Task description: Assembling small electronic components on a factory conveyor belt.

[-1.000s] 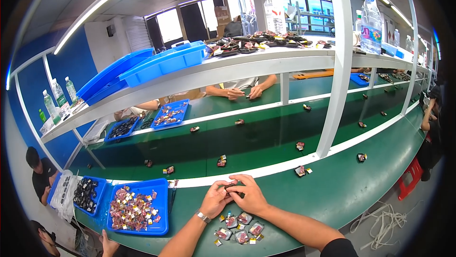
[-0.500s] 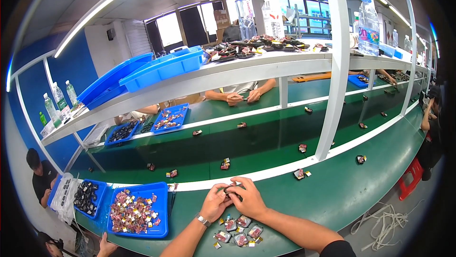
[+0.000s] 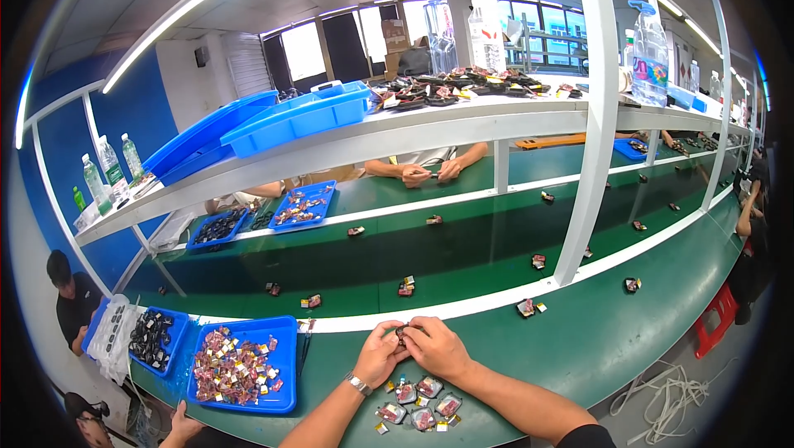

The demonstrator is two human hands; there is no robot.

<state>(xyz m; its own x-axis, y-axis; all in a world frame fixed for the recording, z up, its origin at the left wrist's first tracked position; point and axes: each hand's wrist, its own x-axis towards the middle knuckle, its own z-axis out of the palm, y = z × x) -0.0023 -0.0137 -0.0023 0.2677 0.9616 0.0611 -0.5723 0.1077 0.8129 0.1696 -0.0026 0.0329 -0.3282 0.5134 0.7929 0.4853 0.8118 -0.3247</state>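
Close together over the green work surface (image 3: pixel 513 357), my left hand (image 3: pixel 380 359) and my right hand (image 3: pixel 436 349) hold one small dark piece (image 3: pixel 402 335) between their fingertips. Most of it is covered by the fingers, so its kind cannot be made out. Both hands are closed on it. Just in front of my wrists lies a cluster of several small clear-and-grey casings (image 3: pixel 423 419) with reddish circuit boards and little silver-yellow battery cells (image 3: pixel 381 427) among them.
To the left stands a blue tray (image 3: pixel 289 365) heaped with circuit boards and cells; beyond it, another blue tray (image 3: pixel 178 347) holds black casings. Small assemblies (image 3: pixel 526 308) lie along the green belt. A white post (image 3: pixel 582 167) rises at the right. Co-workers' hands (image 3: pixel 428 173) work across the line.
My fingers have shifted a little around the dark piece, and both hands stay together. The whole view has tilted slightly, moving the scene a little.
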